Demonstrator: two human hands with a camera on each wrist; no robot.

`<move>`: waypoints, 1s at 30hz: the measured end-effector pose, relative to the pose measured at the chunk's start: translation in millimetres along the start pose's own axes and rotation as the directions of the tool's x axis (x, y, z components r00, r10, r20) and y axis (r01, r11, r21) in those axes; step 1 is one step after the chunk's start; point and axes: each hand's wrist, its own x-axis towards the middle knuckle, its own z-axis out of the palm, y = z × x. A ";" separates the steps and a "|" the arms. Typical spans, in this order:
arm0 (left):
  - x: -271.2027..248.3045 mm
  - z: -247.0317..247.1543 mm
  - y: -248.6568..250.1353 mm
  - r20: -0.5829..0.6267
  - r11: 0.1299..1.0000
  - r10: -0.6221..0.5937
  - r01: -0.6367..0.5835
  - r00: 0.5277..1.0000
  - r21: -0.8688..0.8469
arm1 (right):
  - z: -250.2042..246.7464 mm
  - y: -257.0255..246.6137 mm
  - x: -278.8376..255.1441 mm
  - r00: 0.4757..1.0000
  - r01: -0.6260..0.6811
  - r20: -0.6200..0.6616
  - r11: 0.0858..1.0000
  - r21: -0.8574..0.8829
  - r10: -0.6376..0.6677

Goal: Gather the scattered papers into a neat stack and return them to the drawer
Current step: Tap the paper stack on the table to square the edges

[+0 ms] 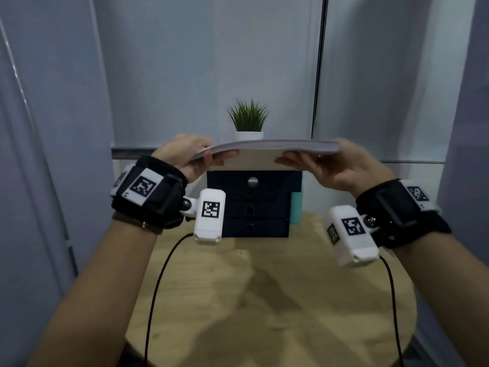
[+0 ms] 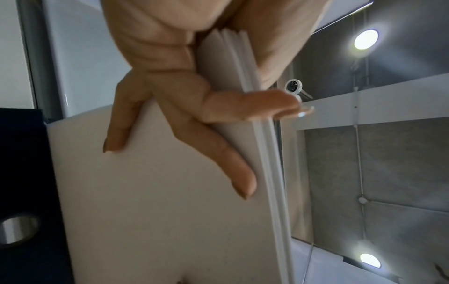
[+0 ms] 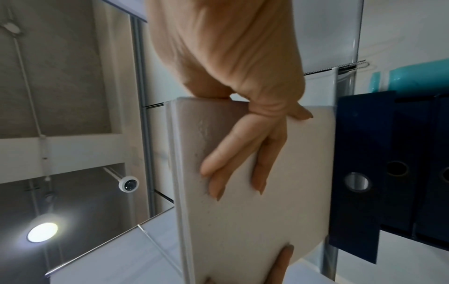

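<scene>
A thick stack of white papers hangs level in the air just above the dark blue drawer unit. My left hand grips its left end, thumb on top and fingers underneath. My right hand grips the right end the same way. In the left wrist view the fingers press the stack's underside. In the right wrist view the fingers lie under the stack. The top drawer stands pulled out a little, with a round finger hole.
The drawer unit stands at the back of a round wooden table. A small potted plant rises behind the stack. A teal bottle stands right of the unit. Cables trail from the wrist cameras across the table.
</scene>
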 end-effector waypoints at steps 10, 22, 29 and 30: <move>65.4 0.8 2.5 -0.067 0.988 -0.147 0.150 0.987 0.041 | -8.8 -19.9 48.3 0.978 -0.053 -0.208 0.996 -0.077 0.036; 153.1 -13.8 -60.3 -0.349 0.776 0.375 -0.085 0.859 0.625 | -45.7 -7.7 145.0 0.752 -0.005 -0.330 0.497 -0.868 -0.570; 164.8 -22.4 -69.3 -0.119 0.343 0.470 -0.056 0.875 0.938 | -76.2 -1.9 172.5 0.782 -0.150 -0.234 0.189 -0.970 -0.577; 166.7 -23.0 -70.1 -0.093 0.288 0.459 -0.048 0.884 0.957 | -78.6 -0.6 173.4 0.787 -0.193 -0.231 0.127 -0.973 -0.572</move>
